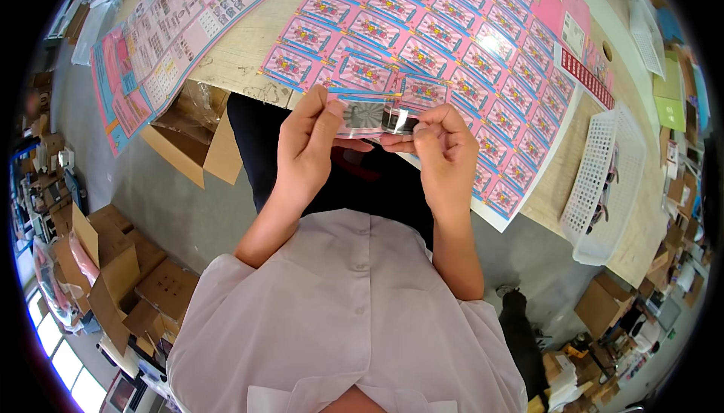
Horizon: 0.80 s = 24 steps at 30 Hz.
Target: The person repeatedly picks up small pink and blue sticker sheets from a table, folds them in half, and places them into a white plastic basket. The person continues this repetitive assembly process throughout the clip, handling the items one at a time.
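Observation:
Close to the table's near edge, my left hand (pixel 308 136) pinches the left end of a small flat glossy packet (pixel 363 117) with a grey patterned face. My right hand (pixel 445 145) is closed on its right end, at a dark shiny strip (pixel 400 120). Both thumbs lie on top, the fingers partly underneath. Whether packet and strip are one piece, I cannot tell. Just beyond the fingertips are pink and blue printed cards (pixel 365 74), overlapping a large pink sheet (pixel 452 13) printed with rows of the same picture.
A second printed sheet (pixel 170 47) hangs over the table's left edge above an open cardboard box (pixel 177 153). To the right stands a white plastic basket (pixel 592 179) with dark items inside. A red strip card (pixel 587 75) lies near it. Cartons (pixel 121 277) crowd the floor at left.

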Available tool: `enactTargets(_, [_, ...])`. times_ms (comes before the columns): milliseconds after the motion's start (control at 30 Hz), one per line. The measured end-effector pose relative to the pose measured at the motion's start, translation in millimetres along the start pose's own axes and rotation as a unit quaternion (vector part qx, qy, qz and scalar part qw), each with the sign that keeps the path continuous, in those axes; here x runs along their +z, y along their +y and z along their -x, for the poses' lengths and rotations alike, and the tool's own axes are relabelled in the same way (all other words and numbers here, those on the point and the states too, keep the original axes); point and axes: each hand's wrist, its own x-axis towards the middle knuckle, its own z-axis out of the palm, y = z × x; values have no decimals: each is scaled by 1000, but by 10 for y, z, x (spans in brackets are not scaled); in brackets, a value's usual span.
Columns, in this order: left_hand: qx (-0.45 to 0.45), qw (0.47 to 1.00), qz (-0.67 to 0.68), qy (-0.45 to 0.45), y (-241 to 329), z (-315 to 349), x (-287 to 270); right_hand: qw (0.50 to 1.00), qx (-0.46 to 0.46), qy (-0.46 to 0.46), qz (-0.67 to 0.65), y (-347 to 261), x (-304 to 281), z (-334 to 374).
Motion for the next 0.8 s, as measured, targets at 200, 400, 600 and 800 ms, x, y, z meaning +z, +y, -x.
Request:
enactTargets(200, [11,1000,-8,5,-71,-21,-38,999,24,23,15,12,10,19])
enactTargets(400, [63,995,-75,17,-213,118,24,988,-66,-8,137,165,-50,-7])
enactTargets(600, [40,992,-58,-104,-219,42,104,1000,-6,-15,-16,-8,-352,109])
enactTargets(800, [-15,982,-38,-186,-283,103,288,998,51,-23,-13,-286,-728,388])
